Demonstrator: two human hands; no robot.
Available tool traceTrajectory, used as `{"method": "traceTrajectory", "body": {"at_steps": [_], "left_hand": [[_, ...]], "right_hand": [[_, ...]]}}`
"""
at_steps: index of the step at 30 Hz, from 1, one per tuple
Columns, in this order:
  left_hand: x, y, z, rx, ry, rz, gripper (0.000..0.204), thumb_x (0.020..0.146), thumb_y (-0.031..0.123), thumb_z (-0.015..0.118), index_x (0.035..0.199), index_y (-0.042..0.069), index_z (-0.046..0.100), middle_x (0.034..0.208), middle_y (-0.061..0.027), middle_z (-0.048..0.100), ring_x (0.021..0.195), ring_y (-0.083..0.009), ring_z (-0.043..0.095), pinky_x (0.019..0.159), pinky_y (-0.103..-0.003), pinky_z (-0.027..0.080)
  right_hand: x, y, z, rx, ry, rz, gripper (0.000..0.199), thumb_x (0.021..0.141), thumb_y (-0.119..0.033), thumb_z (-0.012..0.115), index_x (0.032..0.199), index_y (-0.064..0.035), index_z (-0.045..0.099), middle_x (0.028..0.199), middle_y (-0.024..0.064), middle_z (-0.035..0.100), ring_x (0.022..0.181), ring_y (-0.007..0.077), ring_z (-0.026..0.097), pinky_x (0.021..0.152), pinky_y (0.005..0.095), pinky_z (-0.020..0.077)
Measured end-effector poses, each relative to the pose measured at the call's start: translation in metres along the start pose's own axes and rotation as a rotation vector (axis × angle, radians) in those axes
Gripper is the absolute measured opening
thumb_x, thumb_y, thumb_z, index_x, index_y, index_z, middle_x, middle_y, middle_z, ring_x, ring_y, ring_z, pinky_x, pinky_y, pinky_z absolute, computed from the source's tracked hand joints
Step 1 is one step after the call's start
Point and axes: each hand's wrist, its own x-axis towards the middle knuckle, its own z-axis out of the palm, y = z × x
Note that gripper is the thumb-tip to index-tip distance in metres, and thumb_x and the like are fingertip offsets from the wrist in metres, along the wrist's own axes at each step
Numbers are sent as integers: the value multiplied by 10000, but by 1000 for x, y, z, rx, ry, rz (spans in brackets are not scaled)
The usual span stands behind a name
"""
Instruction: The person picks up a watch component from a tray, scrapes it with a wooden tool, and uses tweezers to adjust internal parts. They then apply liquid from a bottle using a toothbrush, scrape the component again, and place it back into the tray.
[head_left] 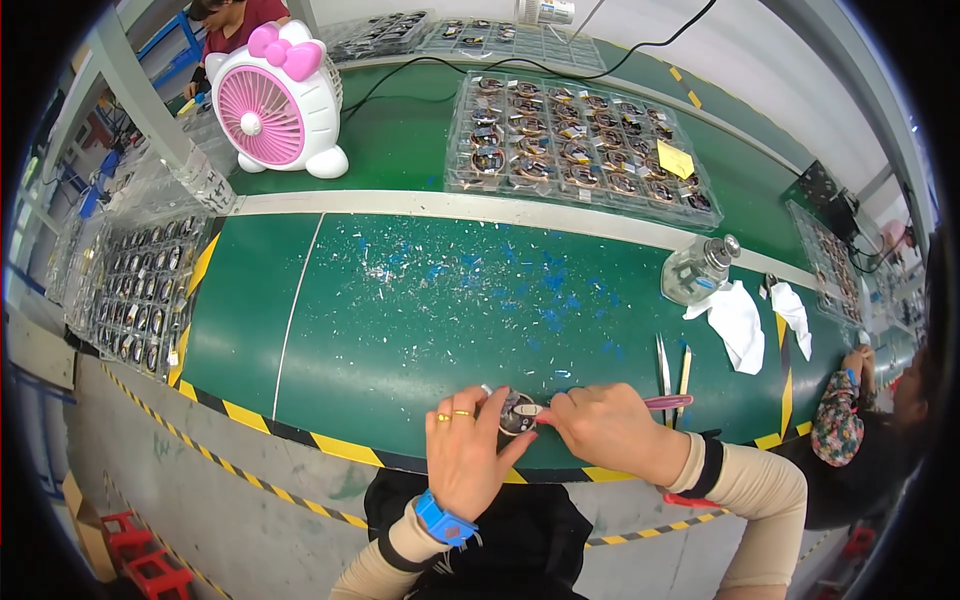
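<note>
My left hand (465, 448) holds a small round part (517, 413) with a dark and metallic face against the green belt near its front edge. My right hand (603, 425) grips a thin pink-handled tool (668, 402) whose tip touches the round part. The left hand wears two rings and a blue wristband. Both forearms are in beige sleeves. Metal tweezers (663, 364) and a thin yellow stick (684, 372) lie just beyond the right hand.
A clear tray (580, 145) of several round parts lies at the back centre; another tray (140, 290) sits at the left. A pink and white fan (275, 105), a glass bottle (698, 268), white cloths (740, 320). Another person (860, 420) sits at the right.
</note>
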Motion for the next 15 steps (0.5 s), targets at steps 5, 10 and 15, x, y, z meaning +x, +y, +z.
{"method": "traceTrajectory", "body": {"at_steps": [5,10,15], "left_hand": [[8,-6,-9,-62,-104,31,563,680,270,835,1172,74,641,1039,-82,539,934,-277,526,795,-402,388],[16,-15,-10,-148,-185,70,544,645,253,855,1132,95,669,1070,-82,545,966,-282,531,804,-406,379],[15,-15,-9,-153,-154,29,524,633,265,862,1097,100,682,1191,-99,544,1123,-320,510,933,-478,369]], "right_hand": [[-2,-4,-4,9,-31,-22,265,872,-200,646,673,-63,537,554,70,552,514,231,595,456,343,447],[6,12,-4,24,-22,-85,208,834,-174,650,690,-68,545,578,74,568,522,240,601,473,356,460],[7,12,-5,110,-120,-153,193,827,-184,644,698,-72,553,596,81,578,541,260,614,489,383,468]]}}
